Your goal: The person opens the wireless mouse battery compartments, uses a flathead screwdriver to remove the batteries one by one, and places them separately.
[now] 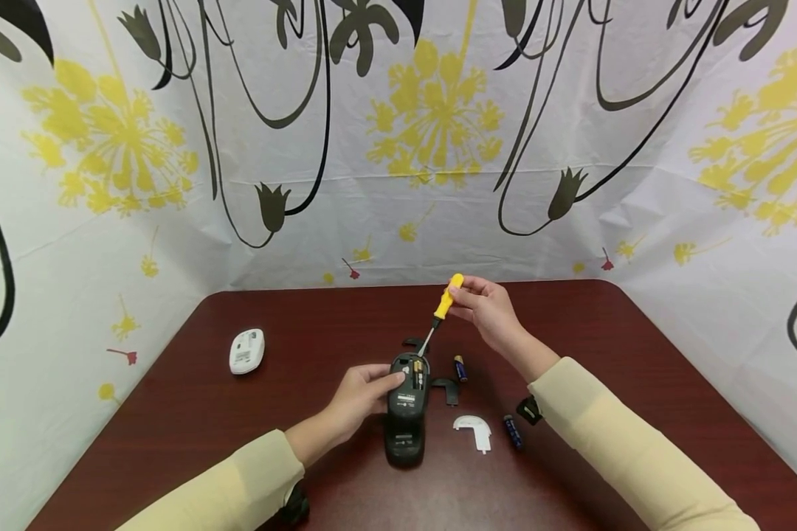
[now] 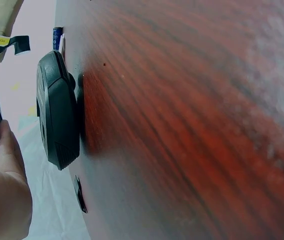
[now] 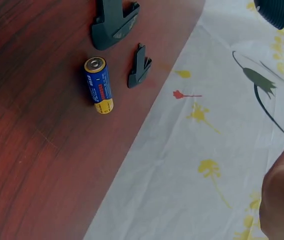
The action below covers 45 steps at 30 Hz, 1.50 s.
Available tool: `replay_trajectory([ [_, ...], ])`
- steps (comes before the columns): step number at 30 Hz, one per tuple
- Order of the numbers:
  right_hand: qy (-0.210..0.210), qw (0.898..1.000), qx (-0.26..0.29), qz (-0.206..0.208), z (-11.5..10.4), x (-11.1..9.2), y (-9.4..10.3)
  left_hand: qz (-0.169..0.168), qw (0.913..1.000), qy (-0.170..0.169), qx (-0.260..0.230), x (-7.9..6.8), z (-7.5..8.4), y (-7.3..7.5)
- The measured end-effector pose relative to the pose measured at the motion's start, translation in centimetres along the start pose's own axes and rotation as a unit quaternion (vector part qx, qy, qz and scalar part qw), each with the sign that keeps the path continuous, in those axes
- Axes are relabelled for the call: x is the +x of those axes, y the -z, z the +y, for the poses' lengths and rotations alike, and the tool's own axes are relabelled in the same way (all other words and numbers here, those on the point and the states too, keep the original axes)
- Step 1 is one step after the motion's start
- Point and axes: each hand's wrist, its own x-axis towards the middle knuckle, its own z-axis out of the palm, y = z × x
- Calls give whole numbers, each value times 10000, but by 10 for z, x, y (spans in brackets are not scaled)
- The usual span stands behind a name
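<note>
My left hand (image 1: pixel 361 394) grips a black computer mouse (image 1: pixel 408 402) held underside up, thumb beside its uncovered battery slot. A battery (image 1: pixel 418 365) shows in that slot. In my right hand (image 1: pixel 488 313) is a screwdriver (image 1: pixel 443 304) with a yellow handle, pinched between thumb and fingers. Its metal shaft slants down, and the tip meets the slot's far end. Another black mouse (image 2: pixel 57 110) lies on the table below the held one. In the right wrist view the held mouse (image 3: pixel 274 11) shows only partly, at the top edge.
Right of the mice lie two blue batteries (image 1: pixel 461 369) (image 1: pixel 513 432), a white battery cover (image 1: pixel 474 430) and a black cover (image 1: pixel 448 389). Another black cover (image 3: pixel 140 67) lies farther back. A white mouse (image 1: pixel 247 351) sits at the left of the dark red table (image 1: pixel 332 324); patterned cloth (image 1: pixel 398 243) hangs behind.
</note>
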Motion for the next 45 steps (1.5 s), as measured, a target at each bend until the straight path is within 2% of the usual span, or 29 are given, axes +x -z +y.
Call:
replay_trajectory([
  [4, 399, 9985, -351, -112, 2, -3, -3, 26, 10000, -5, -49, 1, 0, -1],
  [8, 789, 9954, -466, -278, 2, -7, -6, 63, 10000, 40, 3, 0, 1, -1],
  [14, 1532, 9836, -770, -568, 3, -12, -7, 98, 9998, 67, 131, 1, -1, -1],
  [22, 2262, 9539, -1747, -913, 6, -18, -14, 156, 9992, 123, 343, 2, -8, 1],
  [24, 2527, 9425, -1897, -1089, 7, -22, -15, 133, 9992, 154, 331, 2, -9, 1],
  [27, 3000, 9196, -2093, -1433, 6, -27, -20, 107, 9994, 162, 302, 2, -10, 2],
  [29, 3104, 9129, -2135, -1571, 5, -28, -22, 116, 9994, 162, 290, 2, -9, 2],
  [31, 2963, 9192, -2105, -1516, 3, -26, -24, 119, 9995, 127, 255, 2, -9, 1],
  [36, 1782, 9678, -1516, -928, 0, -19, -21, 68, 9998, 64, 181, 1, -10, 1],
  [38, 1292, 9815, -1196, -748, 1, -15, -19, 42, 9998, 75, 205, 1, -11, 2],
  [41, 696, 9925, -844, -543, 4, -11, -16, 2, 9996, 95, 284, 0, -13, 2],
  [45, 65, 9977, -623, -246, 8, -4, -11, -32, 9993, 89, 372, -1, -12, 3],
])
